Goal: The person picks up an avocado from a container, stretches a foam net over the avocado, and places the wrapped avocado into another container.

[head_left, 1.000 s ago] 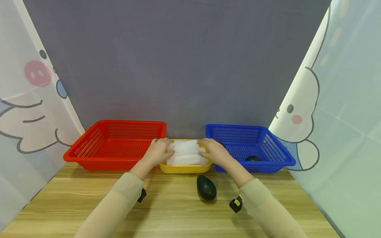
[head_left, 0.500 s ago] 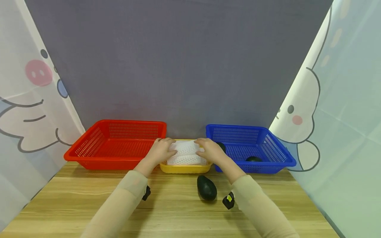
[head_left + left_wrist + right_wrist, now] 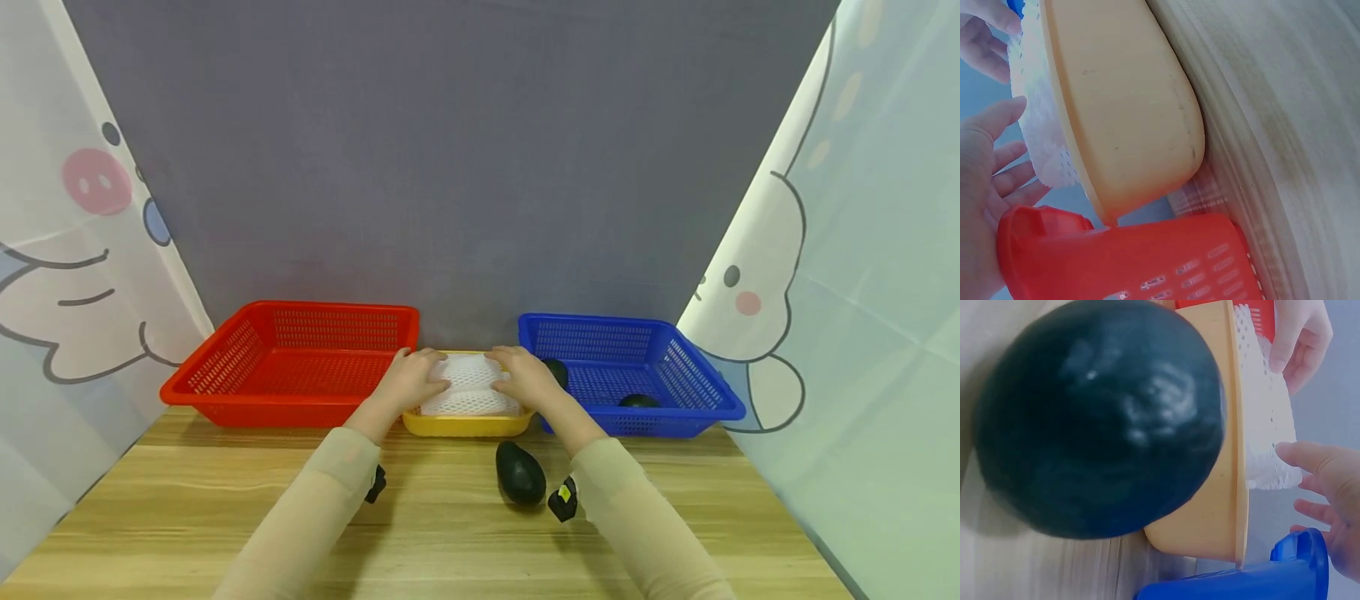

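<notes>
White foam fruit nets (image 3: 469, 402) lie in the yellow basket (image 3: 467, 427), rising above its rim. My left hand (image 3: 408, 382) is at their left end; in the left wrist view its thumb (image 3: 1011, 114) reaches the white mesh and the fingers spread beyond it. My right hand (image 3: 527, 379) is at the right end, its thumb (image 3: 1297, 453) at the mesh edge and its fingers apart. Neither hand visibly closes on the nets. A dark green avocado (image 3: 521, 473) lies on the table in front of the basket, looming large in the right wrist view.
A red basket (image 3: 292, 412) stands left of the yellow one, close against it. The blue basket (image 3: 675, 422) at right holds a dark avocado (image 3: 639, 401) and another (image 3: 556, 372) partly behind my right hand. A grey curtain (image 3: 465, 167) hangs behind.
My right hand has moved left, inward over the nets, exposing more of the avocado in the blue basket. My left hand has shifted slightly right. The nets and table avocado stay in place.
</notes>
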A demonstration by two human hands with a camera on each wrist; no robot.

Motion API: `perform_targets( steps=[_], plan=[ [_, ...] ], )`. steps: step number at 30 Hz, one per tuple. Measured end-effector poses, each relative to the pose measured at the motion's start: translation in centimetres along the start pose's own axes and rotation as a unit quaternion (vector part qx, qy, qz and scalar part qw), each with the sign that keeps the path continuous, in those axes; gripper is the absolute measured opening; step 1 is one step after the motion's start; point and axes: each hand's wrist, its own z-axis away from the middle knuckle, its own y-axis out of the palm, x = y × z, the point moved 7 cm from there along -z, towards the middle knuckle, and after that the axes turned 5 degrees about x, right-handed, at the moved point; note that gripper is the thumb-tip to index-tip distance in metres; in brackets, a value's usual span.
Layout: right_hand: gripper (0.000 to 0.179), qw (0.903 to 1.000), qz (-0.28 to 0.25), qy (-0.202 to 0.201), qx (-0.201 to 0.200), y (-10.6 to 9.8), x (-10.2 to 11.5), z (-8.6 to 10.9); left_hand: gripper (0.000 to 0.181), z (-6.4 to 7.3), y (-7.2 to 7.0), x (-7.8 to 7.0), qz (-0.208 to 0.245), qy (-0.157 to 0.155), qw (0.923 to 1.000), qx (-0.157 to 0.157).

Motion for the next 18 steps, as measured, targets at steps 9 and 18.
perform_targets(
  steps=[9, 18],
  plan=[
    [0.046, 0.9999, -0.009, 0.003, -0.004, 0.53, -0.23, -0.61, 0.049, -0.57, 0.65, -0.3, -0.007, 0.002, 0.9998, 0.018],
    [0.034, 0.9999, 0.002, -0.004, -0.012, 0.66, -0.23, -0.61, 0.042, -0.63, 0.77, -0.49, -0.025, 0.011, 0.9995, 0.017]
  ],
)
